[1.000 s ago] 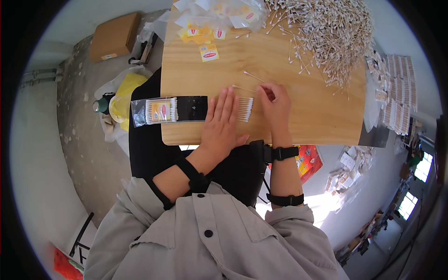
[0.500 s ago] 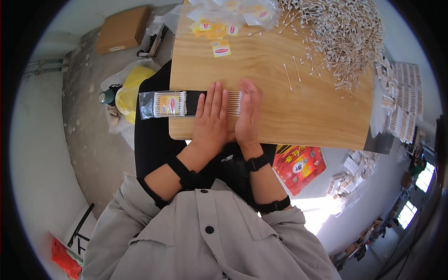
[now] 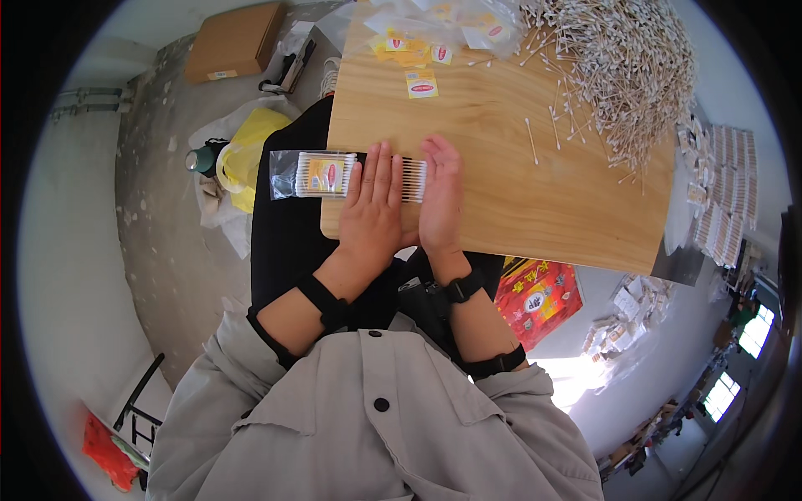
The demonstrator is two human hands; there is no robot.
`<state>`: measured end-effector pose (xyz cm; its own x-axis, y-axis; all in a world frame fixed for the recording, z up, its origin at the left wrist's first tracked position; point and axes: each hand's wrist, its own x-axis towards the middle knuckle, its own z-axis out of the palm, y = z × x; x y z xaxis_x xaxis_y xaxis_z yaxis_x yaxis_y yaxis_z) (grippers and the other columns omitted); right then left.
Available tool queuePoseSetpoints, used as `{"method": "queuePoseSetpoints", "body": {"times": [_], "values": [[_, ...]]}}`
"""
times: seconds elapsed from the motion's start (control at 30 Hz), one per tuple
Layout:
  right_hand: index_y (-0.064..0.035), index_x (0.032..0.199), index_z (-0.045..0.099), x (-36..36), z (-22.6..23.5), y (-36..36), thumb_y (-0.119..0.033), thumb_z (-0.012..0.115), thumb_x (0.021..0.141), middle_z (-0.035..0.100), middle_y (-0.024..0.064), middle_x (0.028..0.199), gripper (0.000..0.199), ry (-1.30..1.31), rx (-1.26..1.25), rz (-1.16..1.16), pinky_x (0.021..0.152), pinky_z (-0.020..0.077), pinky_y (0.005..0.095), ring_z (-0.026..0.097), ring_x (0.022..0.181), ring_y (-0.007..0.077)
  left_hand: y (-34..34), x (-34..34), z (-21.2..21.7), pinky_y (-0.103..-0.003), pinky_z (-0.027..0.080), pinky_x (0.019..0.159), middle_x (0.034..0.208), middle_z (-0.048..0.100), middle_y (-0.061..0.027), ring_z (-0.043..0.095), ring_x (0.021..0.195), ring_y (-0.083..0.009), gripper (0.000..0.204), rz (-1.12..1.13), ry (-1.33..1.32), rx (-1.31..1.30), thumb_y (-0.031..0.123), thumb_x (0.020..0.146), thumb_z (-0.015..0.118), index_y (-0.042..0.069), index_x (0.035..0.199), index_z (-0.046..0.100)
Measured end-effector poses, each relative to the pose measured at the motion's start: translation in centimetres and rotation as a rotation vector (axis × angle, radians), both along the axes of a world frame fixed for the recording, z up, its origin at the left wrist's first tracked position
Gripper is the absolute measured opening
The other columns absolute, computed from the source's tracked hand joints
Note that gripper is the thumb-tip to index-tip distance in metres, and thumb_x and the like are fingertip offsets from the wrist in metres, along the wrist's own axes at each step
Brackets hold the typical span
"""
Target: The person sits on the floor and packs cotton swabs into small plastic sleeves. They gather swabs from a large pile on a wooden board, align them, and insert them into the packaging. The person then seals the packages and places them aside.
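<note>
Palm down and fingers stretched, my left hand (image 3: 372, 204) lies flat over a black strip (image 3: 361, 158) and the near side of a row of cotton swabs (image 3: 413, 180). My right hand (image 3: 441, 200) stands on its edge against the right end of that row, fingers extended and slightly curled at the tips. Left of my left hand, a bundle of cotton swabs with a yellow card (image 3: 326, 175) sits at the table's left edge, partly in a clear plastic bag (image 3: 284, 174) that overhangs it. My left fingers hide the middle of the strip.
A big heap of cotton swabs (image 3: 626, 75) covers the far right of the wooden table (image 3: 501, 217), with a few strays beside it. Yellow cards (image 3: 422, 83) and clear bags (image 3: 468, 21) lie at the far left. Stacked swab packs (image 3: 735, 179) stand beyond the right edge.
My right hand and the swab row have shifted left, narrowing the gap to the bundle with the card. My left hand stays flat. The whole view has shifted slightly.
</note>
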<state>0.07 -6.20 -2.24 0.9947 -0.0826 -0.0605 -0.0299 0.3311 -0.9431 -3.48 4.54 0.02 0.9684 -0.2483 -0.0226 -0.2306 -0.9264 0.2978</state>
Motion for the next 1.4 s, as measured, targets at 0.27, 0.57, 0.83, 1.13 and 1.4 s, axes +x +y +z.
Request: {"method": "queuePoseSetpoints", "body": {"times": [0.27, 0.57, 0.83, 1.13, 1.4], "values": [[0.0041, 0.14, 0.037, -0.5, -1.0, 0.2, -0.037, 0.028, 0.107, 0.042, 0.0166, 0.14, 0.053, -0.052, -0.079, 0.011, 0.118, 0.0217, 0.036, 0.039, 0.134, 0.0241, 0.1, 0.0, -0.4, -0.047, 0.014, 0.12, 0.156, 0.022, -0.027, 0.019, 0.148, -0.0369, 0.11, 0.0, -0.029, -0.046, 0.044, 0.067, 0.077, -0.01, 0.147, 0.024], [0.004, 0.135, 0.042, -0.2, 0.5, -0.2, -0.021, 0.039, 0.103, 0.046, 0.0166, 0.131, 0.041, -0.018, -0.426, -0.116, 0.109, 0.0324, 0.039, 0.045, 0.124, 0.0268, 0.2, 0.0, -0.6, -0.044, 0.008, 0.122, 0.158, 0.018, -0.0244, 0.015, 0.149, -0.0341, 0.116, 0.003, -0.004, -0.016, 0.061, 0.069, 0.069, -0.008, 0.149, 0.021], [0.0016, 0.128, 0.049, 2.5, 0.3, -0.3, 0.001, 0.054, 0.083, 0.047, 0.0195, 0.121, 0.046, -0.345, -1.396, -0.2, 0.106, 0.0339, 0.0482, 0.042, 0.121, 0.0403, 0.3, -0.1, -0.9, -0.048, 0.01, 0.121, 0.157, 0.021, -0.0258, 0.018, 0.148, -0.0348, 0.115, 0.008, -0.042, -0.069, 0.059, 0.067, 0.073, -0.009, 0.147, 0.025], [0.0011, 0.126, 0.05, 2.9, -0.8, 0.2, -0.002, 0.055, 0.086, 0.048, 0.0178, 0.122, 0.041, -0.401, -1.521, -0.178, 0.103, 0.0367, 0.0483, 0.044, 0.12, 0.0382, 1.2, -0.9, 0.6, -0.05, 0.007, 0.12, 0.159, 0.019, -0.0216, 0.013, 0.15, -0.0319, 0.113, -0.063, 0.067, 0.039, 0.062, 0.07, 0.068, -0.006, 0.149, 0.025], [0.0013, 0.125, 0.051, 2.4, -0.9, 0.8, -0.005, 0.054, 0.089, 0.05, 0.0173, 0.12, 0.037, -0.336, -1.469, -0.239, 0.103, 0.0358, 0.0472, 0.046, 0.117, 0.0371, 1.3, -1.1, 0.2, -0.049, 0.009, 0.12, 0.159, 0.021, -0.0203, 0.016, 0.149, -0.0311, 0.114, -0.065, 0.047, 0.057, 0.06, 0.067, 0.072, -0.006, 0.149, 0.027]]}}
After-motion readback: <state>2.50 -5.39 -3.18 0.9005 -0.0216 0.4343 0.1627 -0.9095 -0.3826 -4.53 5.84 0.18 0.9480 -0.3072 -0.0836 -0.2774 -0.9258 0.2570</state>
